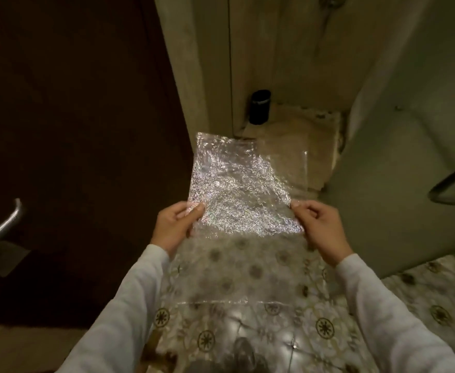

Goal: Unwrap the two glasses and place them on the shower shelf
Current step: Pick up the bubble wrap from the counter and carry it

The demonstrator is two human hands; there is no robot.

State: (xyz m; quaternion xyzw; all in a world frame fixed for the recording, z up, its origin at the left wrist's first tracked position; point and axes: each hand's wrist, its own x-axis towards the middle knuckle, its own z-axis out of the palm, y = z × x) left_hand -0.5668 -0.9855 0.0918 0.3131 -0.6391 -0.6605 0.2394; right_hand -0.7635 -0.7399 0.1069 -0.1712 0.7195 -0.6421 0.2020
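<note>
A sheet of clear bubble wrap [245,189] is stretched flat in front of me, with more of it hanging down below my hands. My left hand [176,227] pinches its left edge and my right hand [320,228] pinches its right edge, thumbs on top. One dark cylindrical glass [259,106] stands upright on the shower floor near the back corner, well beyond the wrap. A second glass and the shower shelf are out of view.
A dark wooden door with a metal handle [2,224] fills the left. The glass shower door [398,184] with a bar handle [452,181] stands on the right. Patterned floor tiles [423,297] lie under me, and a raised stone step [288,125] leads into the shower.
</note>
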